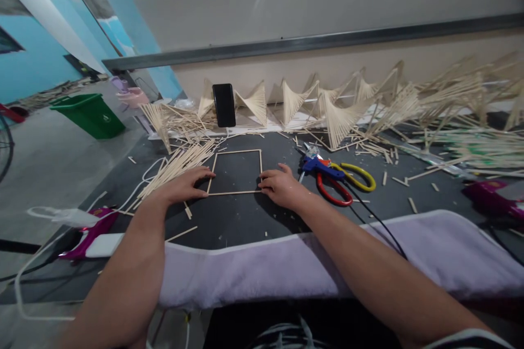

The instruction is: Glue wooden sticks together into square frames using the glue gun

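Note:
A four-sided frame of thin wooden sticks [237,193] lies on the dark table in front of me. My left hand [186,182] holds its left side, thumb by the near corner and fingers further up the stick. On the opposite side, my right hand [282,185] has its fingers closed at the near right corner. A bundle of loose wooden sticks [184,161] spreads beside and behind my left hand. Right of my right hand are a blue glue gun [321,167] and cutting pliers with red and yellow handles [333,191], partly overlapping.
A phone [224,105] stands upright behind the frame. Twisted stick structures [292,99] line the back of the table. A lilac cloth [254,272] covers the near edge. Magenta devices lie at left [92,234] and right [491,196], with cables. A green bin [88,114] stands on the floor.

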Demonstrator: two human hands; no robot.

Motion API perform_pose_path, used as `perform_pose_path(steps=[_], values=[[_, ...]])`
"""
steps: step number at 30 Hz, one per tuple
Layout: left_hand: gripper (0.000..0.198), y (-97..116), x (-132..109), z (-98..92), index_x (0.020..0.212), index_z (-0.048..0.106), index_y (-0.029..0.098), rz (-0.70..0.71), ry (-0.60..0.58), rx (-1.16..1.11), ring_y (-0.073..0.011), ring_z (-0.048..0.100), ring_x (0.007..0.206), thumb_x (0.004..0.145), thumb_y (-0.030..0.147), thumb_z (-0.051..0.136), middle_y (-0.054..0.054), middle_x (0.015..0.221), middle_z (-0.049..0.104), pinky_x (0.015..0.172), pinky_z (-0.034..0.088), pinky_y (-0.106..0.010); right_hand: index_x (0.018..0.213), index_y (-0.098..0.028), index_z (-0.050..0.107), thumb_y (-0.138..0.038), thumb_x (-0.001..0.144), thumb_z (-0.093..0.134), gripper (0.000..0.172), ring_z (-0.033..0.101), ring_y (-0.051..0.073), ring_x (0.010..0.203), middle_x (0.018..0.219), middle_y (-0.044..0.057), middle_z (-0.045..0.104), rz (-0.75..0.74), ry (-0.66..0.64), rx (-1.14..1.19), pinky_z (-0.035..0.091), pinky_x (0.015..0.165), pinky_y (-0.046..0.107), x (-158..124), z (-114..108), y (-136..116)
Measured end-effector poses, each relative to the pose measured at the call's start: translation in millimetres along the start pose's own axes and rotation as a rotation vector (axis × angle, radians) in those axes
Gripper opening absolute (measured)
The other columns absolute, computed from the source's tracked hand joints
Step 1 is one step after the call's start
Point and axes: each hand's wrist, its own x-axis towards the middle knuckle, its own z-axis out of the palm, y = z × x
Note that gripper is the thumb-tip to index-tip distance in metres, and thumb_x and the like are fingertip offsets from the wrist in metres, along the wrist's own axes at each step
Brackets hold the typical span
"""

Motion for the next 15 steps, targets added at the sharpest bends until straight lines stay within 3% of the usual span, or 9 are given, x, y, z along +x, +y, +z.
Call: perform_pose_path(steps=[4,15], values=[[0.064,-0.3,-1.7,-0.6,0.131,0.046,0.022,-0.044,-0.050,0.007,-0.0273,0.032,0.130,0.075,0.053,0.055,-0.009,0.145,0.033,0.108,0.024,-0.039,0.084,-0.024,0.069,-0.015,0.076,0.058,0.016,0.056,0.021,0.104,0.109,0.006,0.065,-0.008,0.003,0.019,0.010,0.101,0.054,1.4,3.5,1.7],[0.066,1.6,-3.7,-2.4,0.132,0.045,0.023,-0.049,-0.045,-0.027,-0.0245,0.036,0.129,0.074,0.051,0.056,-0.005,0.143,0.038,0.108,0.027,-0.037,0.082,-0.023,0.068,-0.014,0.075,0.058,0.016,0.056,0.020,0.104,0.106,0.006,0.066,-0.026,0.015,0.038,0.009,0.102,0.052,1.3,6.8,2.8]])
